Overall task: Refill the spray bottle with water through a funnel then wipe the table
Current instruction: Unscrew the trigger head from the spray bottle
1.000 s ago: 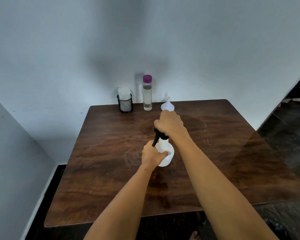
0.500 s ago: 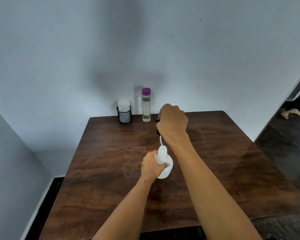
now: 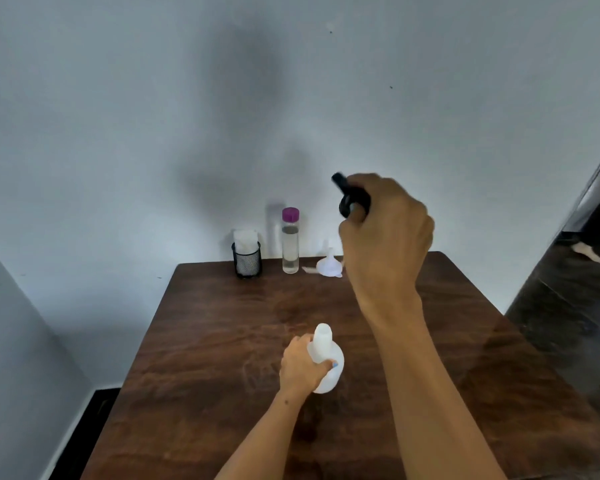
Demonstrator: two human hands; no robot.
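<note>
A white spray bottle body point(image 3: 329, 358) stands upright on the dark wooden table point(image 3: 222, 334), its neck uncovered. My left hand point(image 3: 300, 367) grips its side. My right hand point(image 3: 385, 233) is raised high above the table's far part, closed around the black spray head point(image 3: 349, 195), which is off the bottle. A clear water bottle with a purple cap point(image 3: 290, 241) stands at the back edge. A white funnel point(image 3: 330, 264) lies mouth-down next to it, partly behind my right hand.
A black mesh cup holding white tissues point(image 3: 246, 256) stands at the back left of the table, against the pale wall. A dark floor and doorway lie to the right, where someone's bare foot point(image 3: 587, 253) shows.
My right hand has lifted the black spray head off the white bottle and raised it up and away to the back right. My left hand keeps its hold on the bottle.
</note>
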